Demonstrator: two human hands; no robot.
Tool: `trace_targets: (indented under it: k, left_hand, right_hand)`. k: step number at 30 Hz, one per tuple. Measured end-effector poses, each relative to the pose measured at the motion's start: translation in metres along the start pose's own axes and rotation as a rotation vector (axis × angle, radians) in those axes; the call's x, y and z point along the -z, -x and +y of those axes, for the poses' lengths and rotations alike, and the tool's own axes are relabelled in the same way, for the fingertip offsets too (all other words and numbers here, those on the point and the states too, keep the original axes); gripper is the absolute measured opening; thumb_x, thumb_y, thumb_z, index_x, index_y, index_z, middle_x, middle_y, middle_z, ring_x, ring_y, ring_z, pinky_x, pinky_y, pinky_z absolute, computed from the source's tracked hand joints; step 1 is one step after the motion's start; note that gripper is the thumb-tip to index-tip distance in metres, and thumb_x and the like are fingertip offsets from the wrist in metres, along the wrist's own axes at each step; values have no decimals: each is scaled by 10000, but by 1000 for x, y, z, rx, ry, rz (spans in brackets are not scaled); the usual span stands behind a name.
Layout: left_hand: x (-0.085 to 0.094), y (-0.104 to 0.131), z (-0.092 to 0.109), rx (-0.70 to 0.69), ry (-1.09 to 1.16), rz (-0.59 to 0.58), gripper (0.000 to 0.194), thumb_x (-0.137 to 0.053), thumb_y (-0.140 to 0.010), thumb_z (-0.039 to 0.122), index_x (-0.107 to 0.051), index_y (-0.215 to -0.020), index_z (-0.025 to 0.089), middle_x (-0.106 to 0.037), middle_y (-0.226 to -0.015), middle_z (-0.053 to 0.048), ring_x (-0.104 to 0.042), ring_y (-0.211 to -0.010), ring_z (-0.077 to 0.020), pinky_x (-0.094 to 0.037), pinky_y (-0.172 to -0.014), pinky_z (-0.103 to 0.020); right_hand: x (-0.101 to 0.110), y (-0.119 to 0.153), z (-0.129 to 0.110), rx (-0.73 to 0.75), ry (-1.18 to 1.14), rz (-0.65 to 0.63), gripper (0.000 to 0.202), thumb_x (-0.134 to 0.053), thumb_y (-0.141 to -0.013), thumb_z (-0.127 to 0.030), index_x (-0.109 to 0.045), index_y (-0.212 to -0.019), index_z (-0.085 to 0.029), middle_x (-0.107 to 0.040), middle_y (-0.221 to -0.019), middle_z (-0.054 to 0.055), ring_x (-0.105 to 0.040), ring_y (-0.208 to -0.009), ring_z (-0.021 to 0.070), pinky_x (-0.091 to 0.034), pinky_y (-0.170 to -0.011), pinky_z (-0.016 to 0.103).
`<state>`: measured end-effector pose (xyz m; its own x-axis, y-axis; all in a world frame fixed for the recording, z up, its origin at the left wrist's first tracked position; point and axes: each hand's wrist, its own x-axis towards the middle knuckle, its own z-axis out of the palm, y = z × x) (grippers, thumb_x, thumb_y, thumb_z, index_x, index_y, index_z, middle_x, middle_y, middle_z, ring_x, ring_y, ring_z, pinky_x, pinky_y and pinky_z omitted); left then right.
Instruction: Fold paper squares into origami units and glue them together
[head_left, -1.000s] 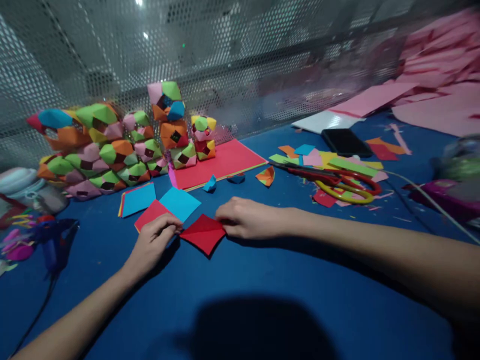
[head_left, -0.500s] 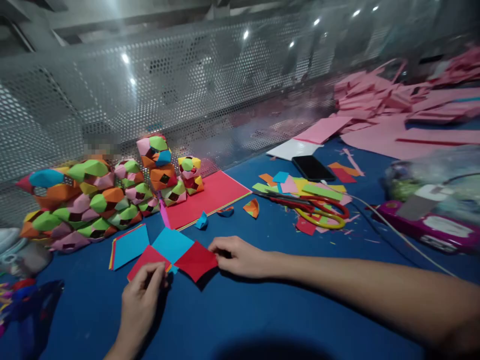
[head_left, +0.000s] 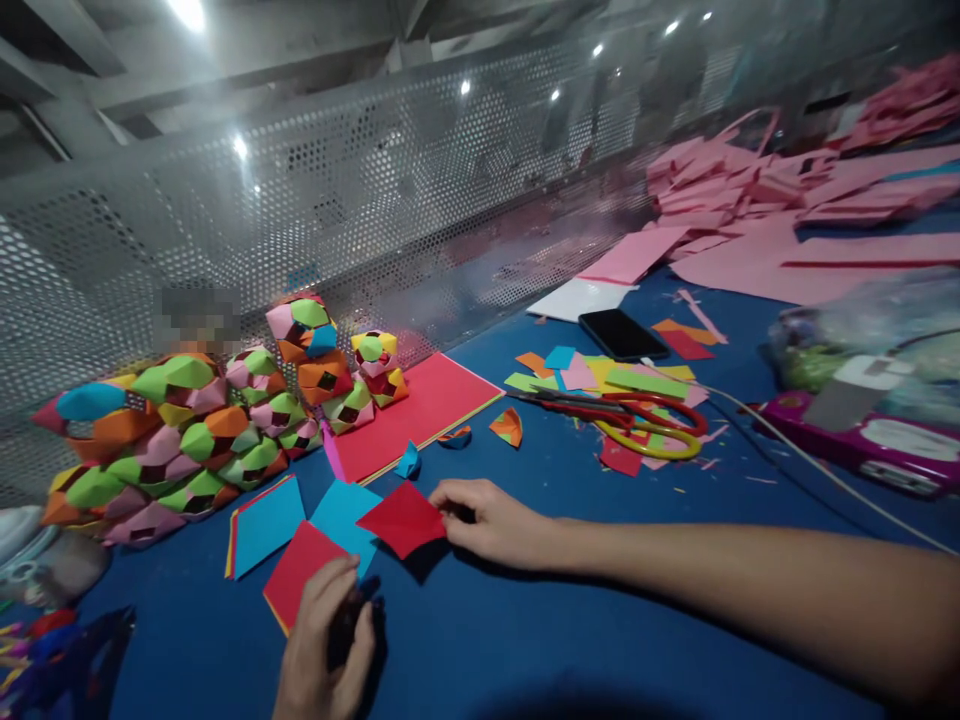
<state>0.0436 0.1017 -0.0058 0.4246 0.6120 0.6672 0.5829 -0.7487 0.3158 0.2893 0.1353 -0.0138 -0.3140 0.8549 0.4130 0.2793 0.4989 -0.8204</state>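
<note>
Between thumb and fingertips, my right hand (head_left: 484, 522) pinches the right corner of a red paper square (head_left: 405, 519), slightly bowed and raised off the table. My left hand (head_left: 324, 635) is open, its thumb apart from the curved fingers, beside a small stack of red squares (head_left: 304, 570) with yellow edges beneath. A blue paper square (head_left: 345, 512) lies between these, partly under the red ones. Further left is another stack topped with blue paper (head_left: 266, 525). A small folded blue piece (head_left: 407, 461) and a folded orange piece (head_left: 507, 428) lie beyond my hands.
Folded paper modules (head_left: 187, 430) are piled at the left against a perforated metal panel (head_left: 360, 190). Large red sheets (head_left: 420, 415) lie behind. To the right are scissors (head_left: 652, 415), paper scraps (head_left: 600, 375), a phone (head_left: 622, 334), a cable and a purple power strip (head_left: 855, 440).
My left hand has come off the red stack's edge, moved nearer and right, and its fingers have parted. My right hand has shifted slightly right with the red square, uncovering more blue paper.
</note>
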Motion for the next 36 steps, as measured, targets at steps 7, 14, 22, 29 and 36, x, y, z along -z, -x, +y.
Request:
trace_targets:
  k: [7,14,22,29,36]
  left_hand:
    - [6,1,-1,218,51,77,467,-487,-836,246,-364,-1286,275,-419,-1335,-112,-438,-1210,-270,-455,-926,-445]
    - [1,-6,11,169,94,-193,299,-590,-766,254,-571,-1064,241,-646,-1057,-70,-607,-988,-231,-504,-851,-354]
    - [-2,-10,20,586,51,-54,125,-558,-802,319,-606,-798,204,-631,-767,7,-577,-704,-144,-451,-649,-226]
    - [-5,-14,15,834,363,30,195,-561,-800,359,-580,-839,168,-609,-776,-2,-556,-693,-125,-451,-626,-215]
    - [-7,-12,20,860,553,59,167,-580,-797,294,-558,-916,180,-623,-882,-18,-587,-790,-128,-472,-705,-228]
  right_hand:
    - [0,7,-4,406,306,-125,180,-430,-825,-134,-597,-892,-143,-588,-777,45,-521,-712,133,-399,-666,258]
    - [3,12,-7,627,559,-290,195,-418,-862,-172,-573,-978,-146,-598,-847,73,-503,-756,156,-369,-692,291]
    - [5,10,-4,150,117,3,191,-400,-877,-173,-567,-965,-148,-666,-859,68,-605,-763,131,-461,-703,270]
    - [7,7,3,-201,-64,122,200,-474,-850,-327,-591,-831,-166,-650,-753,28,-592,-632,121,-456,-606,252]
    - [6,11,1,-146,134,61,371,-364,-889,-356,-367,-555,-195,-389,-520,-37,-361,-474,86,-302,-479,241]
